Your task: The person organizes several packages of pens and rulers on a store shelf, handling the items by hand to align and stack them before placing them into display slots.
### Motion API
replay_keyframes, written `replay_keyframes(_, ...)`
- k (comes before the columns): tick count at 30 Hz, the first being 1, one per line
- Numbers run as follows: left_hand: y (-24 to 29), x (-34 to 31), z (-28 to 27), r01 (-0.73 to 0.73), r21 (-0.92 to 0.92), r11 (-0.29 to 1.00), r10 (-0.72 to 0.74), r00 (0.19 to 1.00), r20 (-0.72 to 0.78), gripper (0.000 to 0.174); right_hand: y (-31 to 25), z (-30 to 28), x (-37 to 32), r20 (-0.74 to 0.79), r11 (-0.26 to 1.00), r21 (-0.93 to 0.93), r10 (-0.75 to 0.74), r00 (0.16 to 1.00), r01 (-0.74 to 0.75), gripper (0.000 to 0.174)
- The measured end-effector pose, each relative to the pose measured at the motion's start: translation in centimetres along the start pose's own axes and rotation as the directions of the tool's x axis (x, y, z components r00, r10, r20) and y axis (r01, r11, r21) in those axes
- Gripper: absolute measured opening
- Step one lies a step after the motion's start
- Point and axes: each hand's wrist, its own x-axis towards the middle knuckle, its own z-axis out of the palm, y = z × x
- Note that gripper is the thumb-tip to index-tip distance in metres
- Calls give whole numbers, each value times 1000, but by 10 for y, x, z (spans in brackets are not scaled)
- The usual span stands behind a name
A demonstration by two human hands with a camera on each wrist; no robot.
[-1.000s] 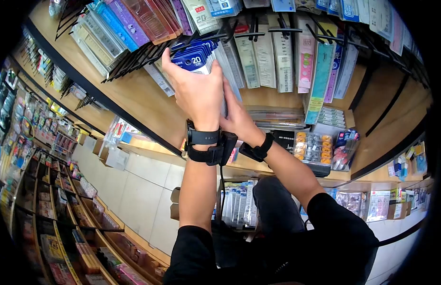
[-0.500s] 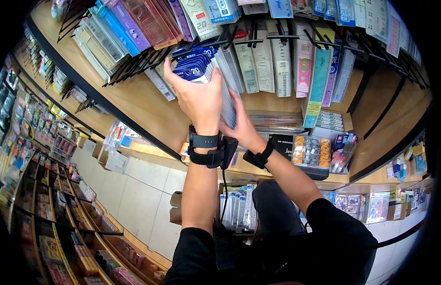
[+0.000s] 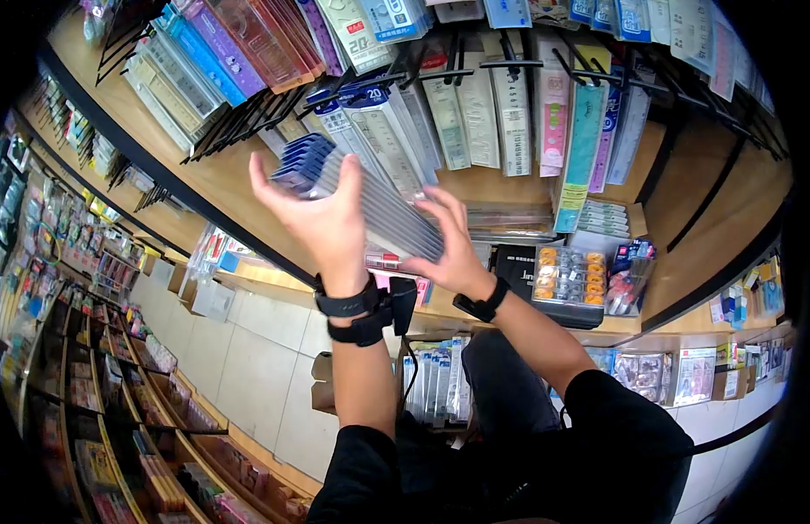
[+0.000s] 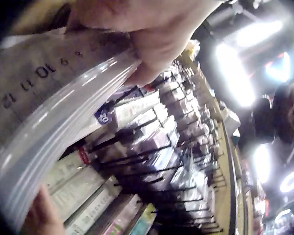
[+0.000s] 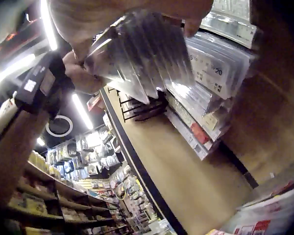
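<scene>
Packaged rulers (image 3: 380, 210), stacked with blue header cards at one end, are held aslant in the air, below and just beside the ruler packs (image 3: 517, 122) hanging on black pegs (image 3: 510, 64). With my left hand (image 3: 326, 218) I grip the header end between spread thumb and fingers; with my right hand (image 3: 457, 253) I pinch the lower end, thumb opposite fingers.

A light-brown wooden shelf (image 3: 440, 321) held a black printed box (image 3: 512, 269) beside a clear plastic case of orange and grey pieces (image 3: 571, 275)
</scene>
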Motion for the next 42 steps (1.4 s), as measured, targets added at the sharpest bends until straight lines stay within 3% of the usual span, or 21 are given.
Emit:
replay_keyframes(1,-2,2,-10,73,-120,990,-73,997,3,82,0,-4,-7,23,987,159,-25,999,21,70)
replay_keyframes(2,-4,5,-20,143,-237,961,-145,989,12,81,4,-1,-17,30,986,168,-24,999,19,70)
replay_keyframes(3,-3,7,-30,238,-440,866,-243,969,45,78,10,5,-29,-1,820,547,198,980,-165,63)
replay_keyframes(4,6,7,-37,328,-544,773,-343,936,76,67,2,7,-30,60,485,831,411,910,-274,59)
replay_keyframes(5,8,8,-44,336,-572,748,-355,931,82,60,-6,4,-33,206,119,928,629,750,-354,60)
replay_keyframes(6,9,6,-49,346,-601,721,-370,925,88,54,-13,0,-30,213,111,926,635,742,-361,60)
replay_keyframes(8,3,1,-50,342,-580,739,-350,931,104,45,-23,-5,-21,437,-317,900,671,600,-301,59)
replay_keyframes(10,-7,-8,-45,342,-604,720,-317,936,152,45,-30,1,-19,428,-314,903,699,573,-291,54)
replay_keyframes(12,-9,-11,-41,347,-637,688,-352,928,126,44,-18,10,-24,374,-211,923,685,625,-322,49)
replay_keyframes(14,-9,-8,-41,331,-631,702,-338,934,114,52,-25,7,-18,415,-275,909,660,626,-314,45)
replay_keyframes(15,-10,-6,-42,362,-647,671,-347,925,158,84,-27,7,-18,425,-252,902,660,619,-351,47)
replay_keyframes(18,-1,0,-37,373,-557,742,-357,923,143,86,-14,13,-31,391,-108,887,694,604,-450,50)
replay_keyframes(20,-3,2,-38,365,-530,766,-339,929,149,85,2,8,-39,343,422,728,458,820,-540,52)
replay_keyframes(21,-3,2,-40,363,-497,788,-329,931,158,84,11,2,-38,424,525,680,287,859,-511,57)
replay_keyframes(22,-2,2,-39,364,-497,788,-329,931,160,84,3,0,-33,422,526,680,288,859,-511,57)
replay_keyframes(24,3,1,-38,422,-506,752,-374,906,200,82,-22,-6,-22,408,758,553,115,906,-346,66)
replay_keyframes(25,3,1,-37,433,-515,740,-379,901,212,82,-21,-8,-22,488,710,567,119,865,-418,82)
replay_keyframes(28,-10,-2,-34,453,-533,715,-388,891,237,82,-18,-11,-22,492,792,531,-1,870,-300,95)
replay_keyframes(31,-12,-4,-32,452,-538,712,-397,890,223,80,-24,-23,-15,598,819,450,19,801,-356,104)
replay_keyframes(34,-13,-6,-32,446,-559,699,-386,893,230,85,-22,-23,-17,619,778,464,58,783,-424,102)
replay_keyframes(42,-4,-6,-30,463,-516,721,-355,886,299,90,-15,-14,-32,573,796,451,88,815,-403,102)
